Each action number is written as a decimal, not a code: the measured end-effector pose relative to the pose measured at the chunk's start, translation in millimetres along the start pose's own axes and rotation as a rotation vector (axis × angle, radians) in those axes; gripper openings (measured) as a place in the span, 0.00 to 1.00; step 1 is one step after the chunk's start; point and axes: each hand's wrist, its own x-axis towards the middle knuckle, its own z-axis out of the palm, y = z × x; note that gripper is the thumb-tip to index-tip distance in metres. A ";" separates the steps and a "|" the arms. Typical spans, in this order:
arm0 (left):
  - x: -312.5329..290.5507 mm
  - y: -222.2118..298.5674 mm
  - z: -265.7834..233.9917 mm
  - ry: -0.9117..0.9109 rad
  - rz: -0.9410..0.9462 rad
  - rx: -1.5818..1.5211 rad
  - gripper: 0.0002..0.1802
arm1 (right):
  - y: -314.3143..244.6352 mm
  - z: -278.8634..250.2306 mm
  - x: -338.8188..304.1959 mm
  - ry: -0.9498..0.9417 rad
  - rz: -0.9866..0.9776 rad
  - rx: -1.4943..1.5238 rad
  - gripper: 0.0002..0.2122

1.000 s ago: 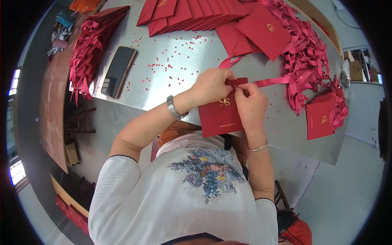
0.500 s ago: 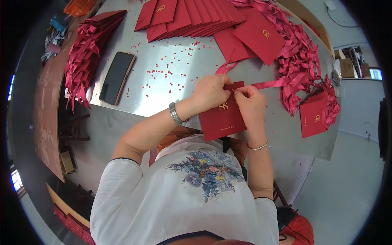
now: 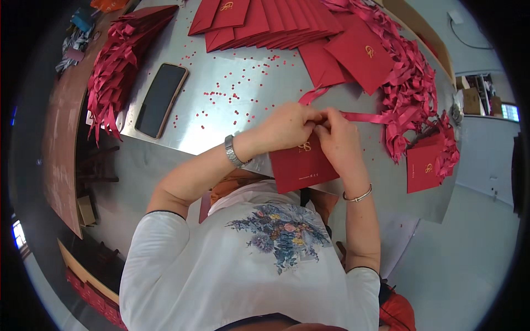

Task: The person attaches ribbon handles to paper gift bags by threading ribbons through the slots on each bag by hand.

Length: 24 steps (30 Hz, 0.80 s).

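At the table's near edge a red paper gift bag (image 3: 303,172) with gold print hangs below my two hands. My left hand (image 3: 288,128) is closed on its top edge. Beside it, nearly touching, my right hand (image 3: 338,134) is closed in a pinch at the same edge, on a pink-red ribbon (image 3: 367,117) that runs out to the right. Another stretch of ribbon (image 3: 312,96) shows beyond my left hand. My fingers cover the bag's top edge and the exact spot where the ribbon meets it.
Flat red bags (image 3: 276,25) lie fanned at the back. Ribbon heaps (image 3: 411,94) and a small bag stack (image 3: 424,165) lie right. Bags with ribbons (image 3: 113,77) and a phone (image 3: 162,99) are left. Small red paper dots (image 3: 234,95) dot the metal table (image 3: 193,129).
My hands have drawn together, and my right fingers now cover the bag's top corner that showed before. The view has shifted slightly.
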 end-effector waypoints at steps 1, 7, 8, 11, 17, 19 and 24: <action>0.6 0.7 -1.2 -0.031 0.040 0.027 0.11 | 0.1 0.6 -0.3 0.000 -0.004 0.002 0.09; 12.4 -4.9 -12.4 -0.088 -0.034 -0.052 0.10 | 0.6 8.5 -14.6 0.132 0.040 0.119 0.09; 15.2 -4.5 -14.4 -0.121 -0.009 -0.038 0.10 | 0.7 7.1 -16.5 0.141 0.024 0.117 0.09; 22.5 4.2 -20.3 -0.207 0.048 -0.045 0.07 | -0.2 2.8 -19.0 0.145 0.023 0.126 0.10; 17.6 0.2 -17.7 -0.129 0.160 0.237 0.07 | 1.4 3.4 -30.0 0.169 -0.019 0.069 0.15; 13.0 -0.8 -20.0 -0.104 0.147 0.364 0.07 | 10.5 13.3 -33.9 0.204 -0.048 0.005 0.18; 2.9 -5.3 -32.1 0.118 0.001 0.622 0.08 | 32.8 31.9 -32.4 0.423 -0.143 -0.007 0.21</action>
